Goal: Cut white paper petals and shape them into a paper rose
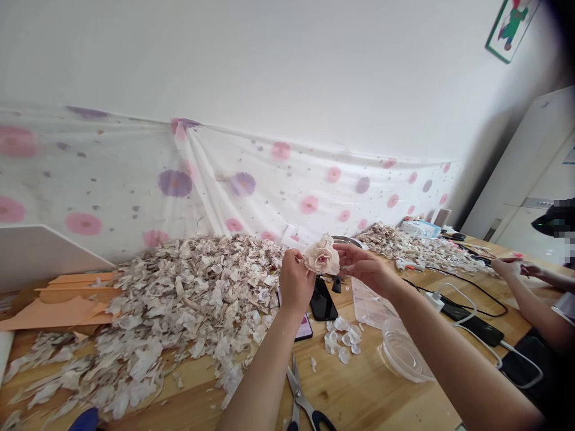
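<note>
My left hand [294,280] and my right hand [365,265] are raised above the wooden table [354,392], both closed on a small cream flower with a pink centre [322,257]. The left fingers pinch its left side from below. The right fingers cup its right side. Under the hands lie a dark phone [323,300] and a few loose pale petals [342,340]. A large heap of pale petal scraps [188,305] spreads to the left of my hands.
Scissors [302,400] lie near the front edge. A clear bowl [403,355] and a clear tray [368,302] sit to the right, with cables and a charger [453,305]. Another person's hands [512,267] work at far right. Orange card sheets [67,299] lie at left.
</note>
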Available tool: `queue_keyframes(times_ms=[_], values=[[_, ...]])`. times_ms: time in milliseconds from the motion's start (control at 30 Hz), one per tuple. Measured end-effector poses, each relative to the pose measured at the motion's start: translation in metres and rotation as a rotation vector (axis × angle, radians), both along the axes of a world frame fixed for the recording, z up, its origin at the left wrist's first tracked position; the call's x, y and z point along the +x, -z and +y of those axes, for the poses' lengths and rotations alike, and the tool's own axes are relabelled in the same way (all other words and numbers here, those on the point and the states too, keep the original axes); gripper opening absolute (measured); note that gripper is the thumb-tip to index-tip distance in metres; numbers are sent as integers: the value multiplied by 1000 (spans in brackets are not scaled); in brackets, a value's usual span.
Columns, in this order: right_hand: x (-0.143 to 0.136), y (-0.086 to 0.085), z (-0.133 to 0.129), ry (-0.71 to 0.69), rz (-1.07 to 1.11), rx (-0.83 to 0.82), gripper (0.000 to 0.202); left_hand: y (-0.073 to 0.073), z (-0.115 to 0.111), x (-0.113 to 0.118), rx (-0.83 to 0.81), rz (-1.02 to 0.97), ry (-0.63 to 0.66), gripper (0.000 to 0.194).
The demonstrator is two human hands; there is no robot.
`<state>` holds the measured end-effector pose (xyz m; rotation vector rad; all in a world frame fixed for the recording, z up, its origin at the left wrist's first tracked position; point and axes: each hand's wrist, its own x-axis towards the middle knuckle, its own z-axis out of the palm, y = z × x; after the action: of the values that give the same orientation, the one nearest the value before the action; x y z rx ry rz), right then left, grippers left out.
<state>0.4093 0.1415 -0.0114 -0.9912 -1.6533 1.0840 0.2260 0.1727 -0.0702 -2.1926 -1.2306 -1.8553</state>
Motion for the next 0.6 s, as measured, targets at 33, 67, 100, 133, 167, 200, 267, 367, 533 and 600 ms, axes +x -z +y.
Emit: queue_keyframes(times_ms=[33,67,100,133,167,200,267,367,533,600], values=[[2,-5,-4,-45,16,-57,49,1,-1,-1,6,10,4,8],[3,-9,-9,-86,22,-112,48,2,-2,-2,11,24,13,8],[2,-12,-13,-121,19,-159,45,3,-3,-3,14,41,25,8],[0,-13,-16,-156,18,-206,44,4,-4,-3,16,60,38,8],[-4,-13,-19,-193,28,-254,45,5,-6,-2,15,78,50,9],[-8,-12,-21,-228,52,-302,49,6,-7,-1,13,94,60,9],[-17,-8,-23,-255,133,-391,52,7,-11,0,4,112,70,10],[-26,-3,-23,-175,222,-440,43,7,-15,-1,-22,113,74,9],[-4,-19,-12,33,191,-350,38,4,-15,-21,-112,65,60,21],[15,-29,3,155,141,-283,40,1,-14,-34,-161,14,31,19]])
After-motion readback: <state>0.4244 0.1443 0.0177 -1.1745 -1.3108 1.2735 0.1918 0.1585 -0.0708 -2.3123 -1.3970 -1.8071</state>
